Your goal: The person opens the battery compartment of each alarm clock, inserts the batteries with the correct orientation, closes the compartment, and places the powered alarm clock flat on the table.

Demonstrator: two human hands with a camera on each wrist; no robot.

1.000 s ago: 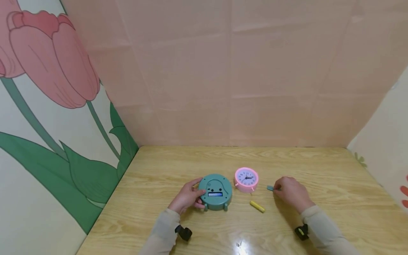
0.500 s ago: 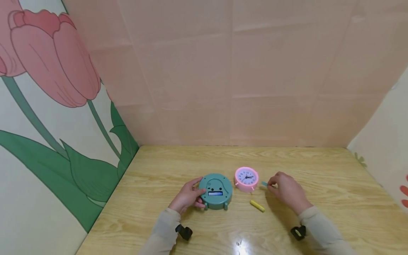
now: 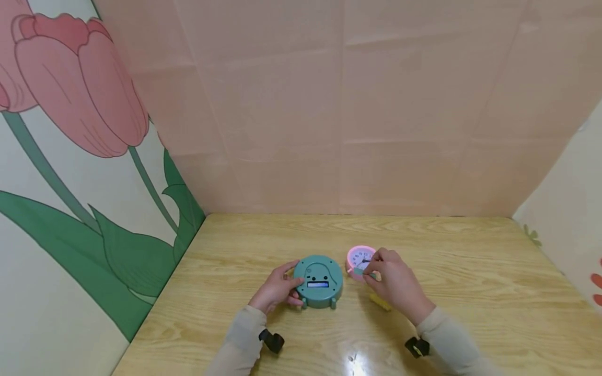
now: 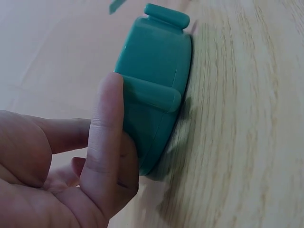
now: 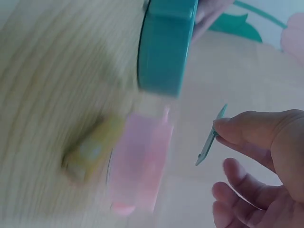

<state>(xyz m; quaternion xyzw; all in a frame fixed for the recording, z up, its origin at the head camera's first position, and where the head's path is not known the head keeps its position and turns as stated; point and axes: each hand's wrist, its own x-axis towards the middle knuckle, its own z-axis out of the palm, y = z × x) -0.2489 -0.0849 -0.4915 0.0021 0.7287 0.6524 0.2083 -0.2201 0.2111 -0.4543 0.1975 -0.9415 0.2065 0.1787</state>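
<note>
My left hand grips the left edge of a round teal alarm clock, its thumb on the upper face. That face has small knobs, screw holes and a battery slot, and two stubby feet jut from the rim. Between thumb and forefinger, my right hand pinches a small flat teal battery cover. It is held up over a pink alarm clock, partly hiding the dial. On the table by that clock lies a yellow battery, partly covered by the right hand in the head view.
Everything lies on a wood-grain table. A pink sheet hangs behind its far edge, and a wall with painted tulips rises at the left. Another pale wall borders the right side.
My right hand has carried the battery cover leftward from beyond the pink clock to over it, toward the teal clock. The left hand and the teal clock have stayed put.
</note>
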